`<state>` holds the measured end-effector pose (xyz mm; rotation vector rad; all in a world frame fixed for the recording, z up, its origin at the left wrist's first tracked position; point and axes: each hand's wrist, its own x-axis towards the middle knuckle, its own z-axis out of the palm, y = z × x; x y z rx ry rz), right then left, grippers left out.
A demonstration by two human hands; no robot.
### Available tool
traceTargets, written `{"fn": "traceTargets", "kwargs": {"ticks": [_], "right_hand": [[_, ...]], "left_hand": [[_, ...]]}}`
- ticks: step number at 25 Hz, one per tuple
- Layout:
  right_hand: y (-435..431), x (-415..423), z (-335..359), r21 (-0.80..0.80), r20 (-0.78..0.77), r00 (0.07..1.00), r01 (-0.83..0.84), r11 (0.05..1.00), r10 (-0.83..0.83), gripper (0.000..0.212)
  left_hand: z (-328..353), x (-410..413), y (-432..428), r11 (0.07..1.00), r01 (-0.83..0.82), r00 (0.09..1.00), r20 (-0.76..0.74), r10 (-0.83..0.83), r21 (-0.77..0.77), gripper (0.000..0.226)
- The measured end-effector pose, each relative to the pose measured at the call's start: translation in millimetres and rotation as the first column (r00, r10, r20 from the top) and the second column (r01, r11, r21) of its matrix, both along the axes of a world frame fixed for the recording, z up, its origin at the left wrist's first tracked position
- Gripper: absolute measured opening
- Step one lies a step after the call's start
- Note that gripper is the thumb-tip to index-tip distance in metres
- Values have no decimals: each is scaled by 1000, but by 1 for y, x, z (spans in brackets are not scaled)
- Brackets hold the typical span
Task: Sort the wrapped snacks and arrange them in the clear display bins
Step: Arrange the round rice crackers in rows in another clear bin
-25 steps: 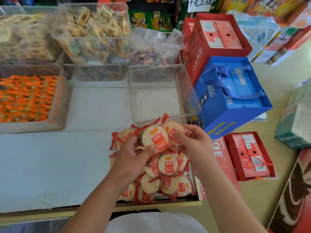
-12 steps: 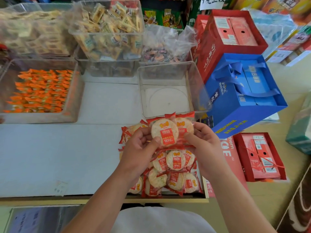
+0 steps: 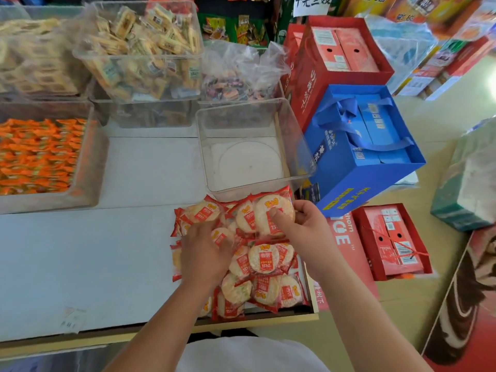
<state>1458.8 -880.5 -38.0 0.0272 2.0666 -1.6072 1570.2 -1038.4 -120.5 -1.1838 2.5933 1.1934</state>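
A white table [image 3: 80,264] stands on a pale floor [image 3: 442,119], a red box [image 3: 341,57] and a blue box [image 3: 375,157] beside it.

Left and middle of worktop [image 3: 94,264] bare: wide free lane from near edge up to the back row. Empty bin [image 3: 295,135] at right edge, top open, reachable from above; its near wall sits just behind snacks [image 3: 264,264] heaped at near right corner. Orange bin [image 3: 90,162] blocks left edge. Cracker bin [image 3: 139,57] and candy bag [image 3: 241,73] wall off back edge. Blue bag [image 3: 362,162] just beside empty bin's right wall, red bag [image 3: 338,57] behind it: right side shut in. Gap between orange bin and empty bin open.
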Motion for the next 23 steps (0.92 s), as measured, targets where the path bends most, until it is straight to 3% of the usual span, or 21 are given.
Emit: {"fn": "traceTargets", "kwargs": {"ticks": [1,3,7,10,13,15,16,19,20,23], "right_hand": [[1,1,-1,12,-2,1000,-3,1000,3,38],[3,5,-6,33,-9,1000,-4,999,4,36],[7,12,-11,73,1,1000,-3,997,3,36],[11,13,-15,88,16,1000,1,996,-2,34],[10,15,-20,100,35,999,9,995,-13,33],[9,18,-23,94,51,999,13,995,-18,35],[8,20,-26,96,61,998,17,995,-23,37],[9,23,-34,86,76,997,1,996,-8,43],[9,23,-34,83,71,998,-5,997,-1,47],[10,21,-34,92,43,999,-21,996,17,62]], "left_hand": [[-19,10,-2,999,0,989,148,7,-46,67],[-50,29,-1,1000,-12,967,254,12,-3,84],[-66,34,-1,998,15,988,157,-5,-60,74],[-60,22,-5,989,139,981,145,-129,-59,82],[-54,13,-3,968,41,994,85,-64,246,66],[-59,7,-3,957,-107,994,28,103,269,46],[-61,5,-4,954,-145,989,15,146,261,50],[-65,-6,-5,953,-166,985,92,147,253,102],[-66,-10,-5,963,-157,982,140,129,217,110],[-62,-16,-7,987,-113,974,211,86,116,102]]}}
